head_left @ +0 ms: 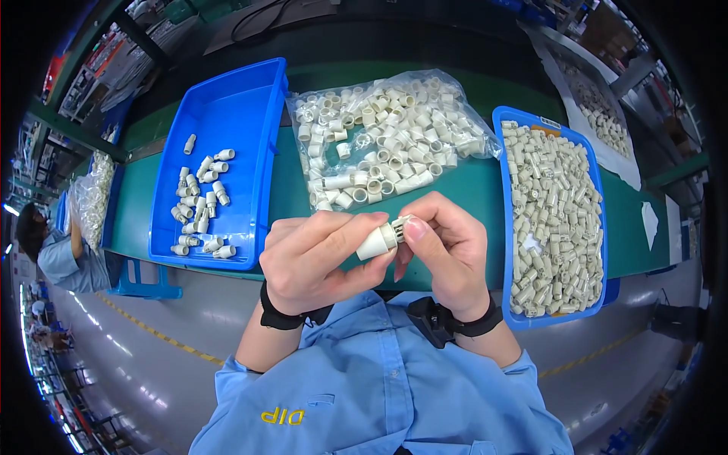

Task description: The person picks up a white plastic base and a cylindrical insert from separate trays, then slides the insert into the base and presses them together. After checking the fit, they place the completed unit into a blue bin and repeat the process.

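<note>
In front of my chest, my left hand (315, 254) is closed on a short white plastic sleeve (374, 244), pinched between thumb and fingers and tilted. My right hand (451, 254) pinches a narrower, slotted white plastic insert (398, 229), whose end sits at the sleeve's mouth. How deep the insert goes in is hidden. Beyond my hands lies a clear plastic bag (356, 140) full of loose white sleeves. A blue bin (604, 250) heaped with small white slotted inserts (553, 220) stands right of my right hand. Left of my left hand, a blue tray (224, 98) holds several two-part white pieces (205, 205).
Everything rests on a green-topped workbench (474, 189). At the far right, white sheeting (618, 159) lies under more white parts. Another person (72, 258) in blue works at the far left beside a filled plastic bag (95, 201). A blue stool (148, 280) stands on the floor there.
</note>
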A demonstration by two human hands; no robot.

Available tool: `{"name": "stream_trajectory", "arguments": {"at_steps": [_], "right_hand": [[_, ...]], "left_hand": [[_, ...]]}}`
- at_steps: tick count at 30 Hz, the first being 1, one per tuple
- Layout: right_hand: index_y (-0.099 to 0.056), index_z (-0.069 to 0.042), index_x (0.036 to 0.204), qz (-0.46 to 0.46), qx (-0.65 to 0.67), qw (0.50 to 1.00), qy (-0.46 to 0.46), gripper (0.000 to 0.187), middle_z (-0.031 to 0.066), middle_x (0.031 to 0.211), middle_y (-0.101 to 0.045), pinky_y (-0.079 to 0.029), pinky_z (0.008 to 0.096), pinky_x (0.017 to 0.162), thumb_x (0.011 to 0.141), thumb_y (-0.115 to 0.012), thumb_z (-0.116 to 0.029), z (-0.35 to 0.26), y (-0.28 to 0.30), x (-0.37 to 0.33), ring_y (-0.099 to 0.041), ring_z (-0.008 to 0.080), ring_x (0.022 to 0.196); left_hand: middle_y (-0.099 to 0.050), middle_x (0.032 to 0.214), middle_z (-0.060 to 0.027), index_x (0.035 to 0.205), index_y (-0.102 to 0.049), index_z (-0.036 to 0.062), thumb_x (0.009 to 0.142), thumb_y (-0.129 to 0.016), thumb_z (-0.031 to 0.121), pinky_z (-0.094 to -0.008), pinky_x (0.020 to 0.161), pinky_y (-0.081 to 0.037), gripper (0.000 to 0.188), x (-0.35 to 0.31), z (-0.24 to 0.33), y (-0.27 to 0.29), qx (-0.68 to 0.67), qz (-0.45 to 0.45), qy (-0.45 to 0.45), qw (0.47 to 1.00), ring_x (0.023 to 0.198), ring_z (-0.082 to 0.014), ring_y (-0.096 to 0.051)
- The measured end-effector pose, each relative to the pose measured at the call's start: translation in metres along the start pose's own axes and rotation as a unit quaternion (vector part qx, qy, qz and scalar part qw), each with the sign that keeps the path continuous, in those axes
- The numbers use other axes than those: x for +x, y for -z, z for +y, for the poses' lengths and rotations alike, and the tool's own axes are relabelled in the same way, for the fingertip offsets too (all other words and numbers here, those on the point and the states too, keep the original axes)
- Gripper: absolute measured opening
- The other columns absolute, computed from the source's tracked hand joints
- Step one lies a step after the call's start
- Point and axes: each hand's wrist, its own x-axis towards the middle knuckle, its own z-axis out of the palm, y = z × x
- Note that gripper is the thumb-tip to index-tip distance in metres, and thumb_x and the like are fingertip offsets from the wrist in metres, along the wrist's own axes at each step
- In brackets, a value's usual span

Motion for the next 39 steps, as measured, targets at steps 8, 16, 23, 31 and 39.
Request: {"name": "stream_trajectory", "arguments": {"at_steps": [8, 16, 23, 31, 39], "right_hand": [[-0.058, 0.003, 0.098, -0.024, -0.039, 0.999, -0.005, 0.018, 0.0082, 0.084, -0.065, -0.051, 0.0232, 0.056, 0.102, -0.055, -0.014, -0.001, 0.007, -0.001, -0.061, 0.0095, 0.066], [-0.06, 0.003, 0.107, -0.031, -0.215, 0.976, 0.017, 0.018, 0.0058, 0.084, -0.065, -0.049, 0.0215, 0.058, 0.101, -0.055, -0.013, -0.012, 0.028, -0.009, -0.061, 0.0077, 0.071], [-0.067, -0.001, 0.107, 0.166, -0.412, 0.892, -0.084, 0.017, 0.0022, 0.087, -0.066, -0.048, 0.0245, 0.066, 0.096, -0.063, -0.012, -0.053, 0.105, -0.037, -0.063, 0.0096, 0.079], [-0.067, 0.001, 0.103, 0.073, -0.707, 0.693, -0.12, 0.027, 0.017, 0.09, -0.065, -0.052, 0.0387, 0.077, 0.077, -0.071, -0.002, -0.03, 0.208, -0.067, -0.065, 0.0319, 0.089], [-0.063, -0.001, 0.105, 0.044, -0.703, 0.683, -0.194, 0.037, 0.0105, 0.069, -0.058, -0.049, 0.0384, 0.065, 0.071, -0.076, 0.003, -0.014, 0.206, -0.062, -0.06, 0.0282, 0.068]], "left_hand": [[-0.072, 0.082, -0.0101, 0.101, -0.075, -0.0008, 0.067, -0.086, 0.01, -0.0261, 0.055, -0.05, 0.037, -0.001, -0.011, 0.009, -0.101, -0.1, 0.038, 0.989, 0.064, -0.0186, -0.069], [-0.072, 0.085, -0.0113, 0.103, -0.075, 0.0, 0.072, -0.081, 0.004, -0.0263, 0.054, -0.051, 0.032, -0.003, -0.01, 0.016, -0.073, -0.097, 0.068, 0.99, 0.062, -0.0181, -0.066], [-0.069, 0.096, -0.018, 0.116, -0.067, -0.004, 0.087, -0.074, 0.01, -0.0333, 0.068, -0.054, 0.033, -0.068, -0.095, 0.114, 0.101, -0.027, 0.405, 0.908, 0.076, -0.024, -0.068], [-0.069, 0.105, -0.0167, 0.111, -0.069, 0.0026, 0.085, -0.074, 0.012, -0.0438, 0.088, -0.048, 0.028, -0.036, -0.074, 0.063, 0.32, -0.01, 0.234, 0.918, 0.098, -0.0361, -0.064], [-0.064, 0.101, -0.0106, 0.099, -0.069, 0.0061, 0.078, -0.07, 0.007, -0.043, 0.083, -0.05, 0.021, -0.019, -0.128, -0.061, 0.21, -0.087, 0.197, 0.954, 0.104, -0.0296, -0.061]]}}
